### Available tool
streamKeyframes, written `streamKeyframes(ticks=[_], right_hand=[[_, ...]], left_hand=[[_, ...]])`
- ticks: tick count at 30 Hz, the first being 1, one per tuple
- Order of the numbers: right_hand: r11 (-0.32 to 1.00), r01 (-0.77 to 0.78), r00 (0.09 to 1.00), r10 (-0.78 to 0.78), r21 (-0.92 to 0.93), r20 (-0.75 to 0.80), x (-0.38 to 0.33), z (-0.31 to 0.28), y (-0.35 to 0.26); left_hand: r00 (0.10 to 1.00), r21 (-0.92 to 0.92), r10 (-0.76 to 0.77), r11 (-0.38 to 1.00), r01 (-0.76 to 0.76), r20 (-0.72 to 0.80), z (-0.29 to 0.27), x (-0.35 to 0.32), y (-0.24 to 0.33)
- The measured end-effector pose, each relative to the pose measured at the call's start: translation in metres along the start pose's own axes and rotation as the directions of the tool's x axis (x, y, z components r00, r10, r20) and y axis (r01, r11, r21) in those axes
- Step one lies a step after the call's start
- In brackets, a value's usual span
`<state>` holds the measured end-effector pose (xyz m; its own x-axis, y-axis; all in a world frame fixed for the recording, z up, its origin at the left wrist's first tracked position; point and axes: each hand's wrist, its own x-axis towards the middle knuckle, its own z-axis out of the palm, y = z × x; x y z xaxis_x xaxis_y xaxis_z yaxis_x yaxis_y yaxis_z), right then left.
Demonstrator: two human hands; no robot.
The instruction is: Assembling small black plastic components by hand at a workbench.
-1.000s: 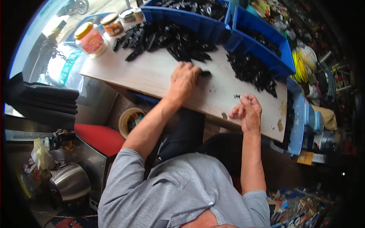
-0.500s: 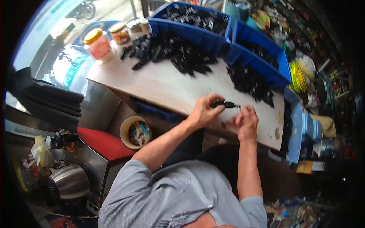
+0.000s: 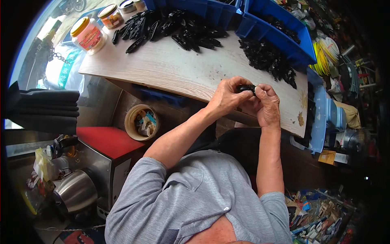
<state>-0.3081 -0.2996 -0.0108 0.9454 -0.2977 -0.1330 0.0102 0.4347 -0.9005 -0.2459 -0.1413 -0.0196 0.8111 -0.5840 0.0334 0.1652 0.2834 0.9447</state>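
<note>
Two bare hands are meeting over the near edge of a pale wooden tabletop [image 3: 174,69], and between them they are holding one small black plastic part [image 3: 246,87]. The left hand [image 3: 226,96] is curling its fingers tightly around the left end of the part, while the right hand [image 3: 266,105] is pinching the other end with thumb and fingertips closed on it; most of the part is hiding behind the fingers, so its shape is hard to tell. A long heap of similar black parts [image 3: 174,28] is lying across the far side of the tabletop, and a second, smaller heap [image 3: 270,59] is sitting to the right, well apart from the hands. Blue bins [image 3: 260,22] are standing behind the heaps, and jars with yellow lids [image 3: 87,34] are standing at the far left corner.
</note>
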Motion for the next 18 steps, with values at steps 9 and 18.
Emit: streamKeyframes(ticks=[9, 18], right_hand=[[0.998, -0.053, 0.998, 0.055, -0.028, 0.044, 0.004, -0.006, 0.0], [0.924, -0.068, 0.996, 0.087, -0.376, 0.034, 0.002, 0.01, -0.008]], left_hand=[[0.982, -0.064, -0.16, 0.986, 0.154, -0.098, 0.002, 0.006, 0.01], [0.979, -0.218, -0.151, 0.969, 0.119, -0.137, -0.001, 0.0, 0.007]])
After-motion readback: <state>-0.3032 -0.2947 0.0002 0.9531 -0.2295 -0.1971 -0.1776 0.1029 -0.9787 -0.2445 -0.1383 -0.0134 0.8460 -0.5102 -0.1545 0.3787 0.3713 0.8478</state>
